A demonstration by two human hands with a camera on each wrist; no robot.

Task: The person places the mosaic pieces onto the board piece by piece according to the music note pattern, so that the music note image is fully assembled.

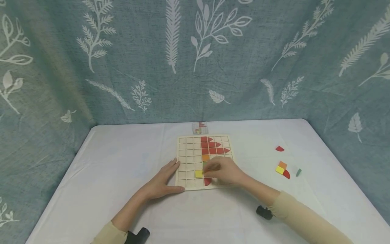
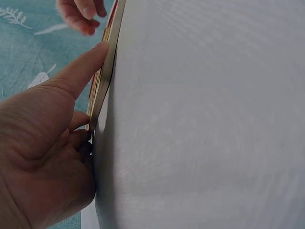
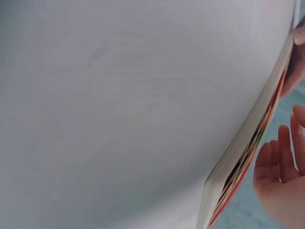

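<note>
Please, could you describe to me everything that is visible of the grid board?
The grid board looks like pale wood, thin and roughly square, with raised lines dividing it into cells. It lies on the white table. In its far part, three rows of red pieces end in points toward the right; nearer are an orange piece, a partly hidden green piece, a yellow square and a curved red piece. The left hand touches its left and near edges; the right hand partly covers it.

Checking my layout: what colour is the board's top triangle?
Red; the triangle shows best in the head view.
</note>
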